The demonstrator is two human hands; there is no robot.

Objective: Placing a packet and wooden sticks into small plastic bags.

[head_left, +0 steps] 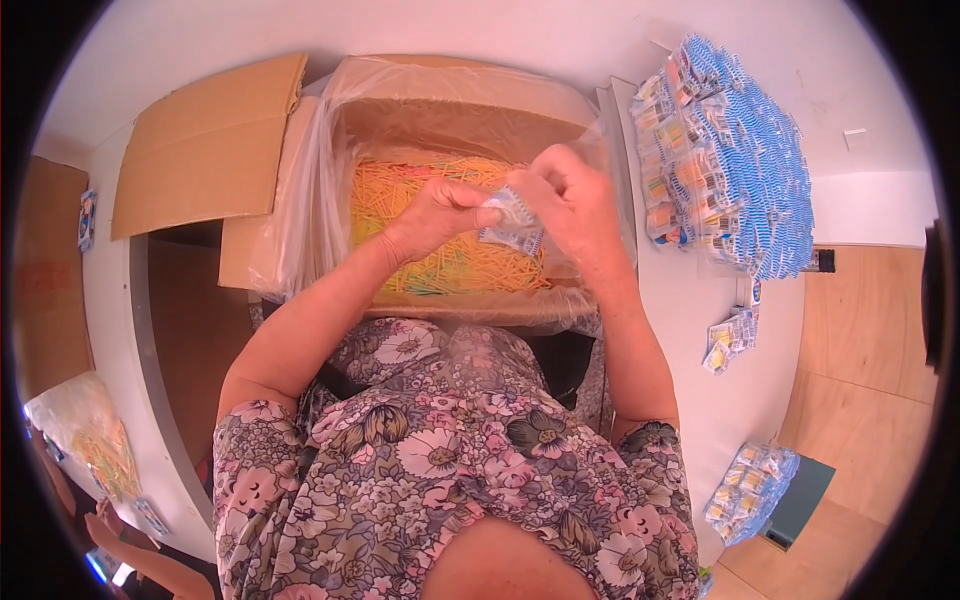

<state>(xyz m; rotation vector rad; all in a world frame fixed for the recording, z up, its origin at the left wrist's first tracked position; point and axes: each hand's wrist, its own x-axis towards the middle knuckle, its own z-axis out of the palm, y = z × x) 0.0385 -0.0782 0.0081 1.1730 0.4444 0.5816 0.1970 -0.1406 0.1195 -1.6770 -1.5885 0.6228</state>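
Over the open cardboard box (290, 150), both hands are at a small clear plastic bag (515, 236) with blue and white print. My left hand (440, 212) pinches the bag's left side between thumb and fingers. My right hand (572, 195) is closed, its slightly blurred fingertips at the bag's upper edge. Beneath them, a heap of thin yellow, orange and green plastic sticks (410, 190) fills the lower part of the box. A clear plastic liner (295, 225) drapes over the box walls. What the bag contains is hard to make out.
A large stack of blue-edged filled packets (740, 170) stands on the white surface at right. Several loose packets (732, 338) and a smaller bundle (752, 492) lie nearer. At lower left are a bag of coloured sticks (95, 430) and another person's hand (108, 528).
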